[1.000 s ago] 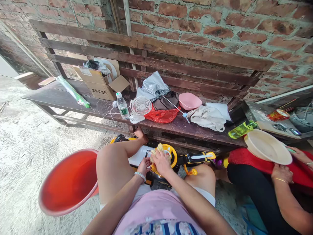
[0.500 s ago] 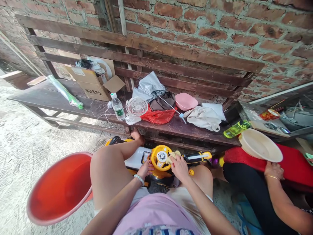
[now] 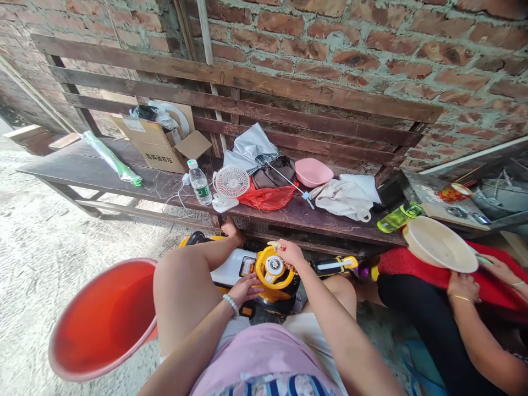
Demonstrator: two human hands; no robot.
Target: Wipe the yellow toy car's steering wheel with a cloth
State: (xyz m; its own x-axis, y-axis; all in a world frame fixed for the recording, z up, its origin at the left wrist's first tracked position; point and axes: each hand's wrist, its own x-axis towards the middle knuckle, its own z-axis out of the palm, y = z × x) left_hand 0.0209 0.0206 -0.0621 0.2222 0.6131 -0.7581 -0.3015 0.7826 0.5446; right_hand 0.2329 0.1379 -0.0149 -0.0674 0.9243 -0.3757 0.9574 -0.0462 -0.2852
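A yellow toy ride-on car with a round steering wheel (image 3: pixel 273 268) stands between my knees, under the bench edge. My right hand (image 3: pixel 290 253) is closed on a pale yellow cloth (image 3: pixel 275 245) and presses it against the far rim of the wheel. My left hand (image 3: pixel 244 287), with a bead bracelet at the wrist, grips the near left rim of the wheel. The white body of the car (image 3: pixel 230 266) shows left of the wheel.
A red basin (image 3: pixel 102 319) sits at my left knee. The dark wooden bench (image 3: pixel 103 175) holds a cardboard box (image 3: pixel 159 146), a water bottle (image 3: pixel 200 182), a small white fan (image 3: pixel 229 185), a red bag and a pink bowl (image 3: pixel 313 172). Another person at right holds a cream plate (image 3: pixel 439 244).
My right hand with the cloth went from the wheel's near side to its right side, then up to its far rim. My left hand stays at the wheel's left.
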